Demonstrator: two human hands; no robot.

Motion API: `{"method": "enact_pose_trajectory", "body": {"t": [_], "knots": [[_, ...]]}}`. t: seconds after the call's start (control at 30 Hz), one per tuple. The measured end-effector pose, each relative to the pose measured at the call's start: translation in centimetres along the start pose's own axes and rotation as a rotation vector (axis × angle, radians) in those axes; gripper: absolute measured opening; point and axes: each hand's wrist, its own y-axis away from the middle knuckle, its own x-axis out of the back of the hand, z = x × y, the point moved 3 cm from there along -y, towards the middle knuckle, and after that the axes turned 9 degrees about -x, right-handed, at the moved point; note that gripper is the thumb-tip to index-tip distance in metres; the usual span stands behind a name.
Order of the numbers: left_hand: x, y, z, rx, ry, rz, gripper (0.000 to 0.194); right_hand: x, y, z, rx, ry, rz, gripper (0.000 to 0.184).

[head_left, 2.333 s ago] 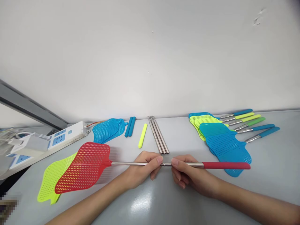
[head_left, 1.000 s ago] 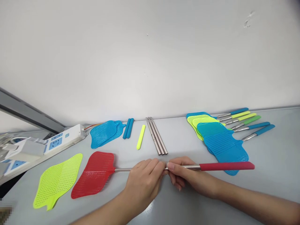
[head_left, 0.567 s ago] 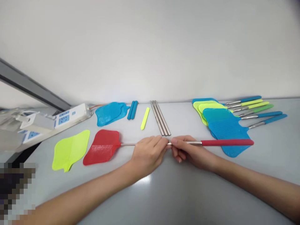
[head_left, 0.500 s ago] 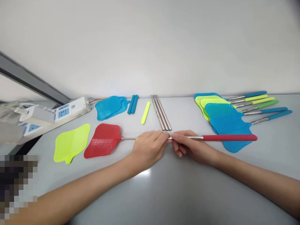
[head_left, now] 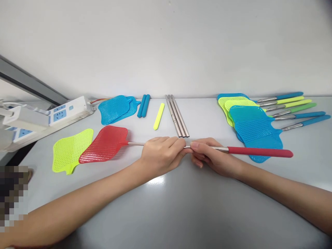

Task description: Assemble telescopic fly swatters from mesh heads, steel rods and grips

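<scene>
A red fly swatter (head_left: 105,148) with a thin metal rod and a red grip (head_left: 260,152) lies across the middle of the grey table (head_left: 181,207), held just above it. My left hand (head_left: 160,155) is closed around the rod left of centre. My right hand (head_left: 211,158) pinches the rod just right of it, fingertips almost touching the left hand's. The red head slightly overlaps a loose yellow-green swatter head (head_left: 70,150) at the left.
Along the back wall lie a blue swatter head (head_left: 115,109), two blue grips (head_left: 144,105), a yellow grip (head_left: 158,116) and three metal rods (head_left: 177,116). Several assembled blue and yellow-green swatters (head_left: 254,121) are piled at the right. White power strips (head_left: 62,112) sit at the left edge.
The red head was lifted, then came down beside the yellow-green head and now overlaps its edge. Both hands kept hold of the rod, and my view tilted downward.
</scene>
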Motion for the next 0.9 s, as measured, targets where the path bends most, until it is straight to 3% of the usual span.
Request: {"method": "enact_pose_trajectory", "body": {"t": [0.27,0.9], "knots": [[0.7,-0.3,-1.2,-0.064,-0.056,0.039,0.035,-0.1,0.3,-0.2,0.027,-0.05,0.035,0.042],[0.5,0.4,-4.5,-0.181,-0.094,0.05,0.032,0.3,0.2,-0.2,0.015,-0.282,0.098,0.037]]}}
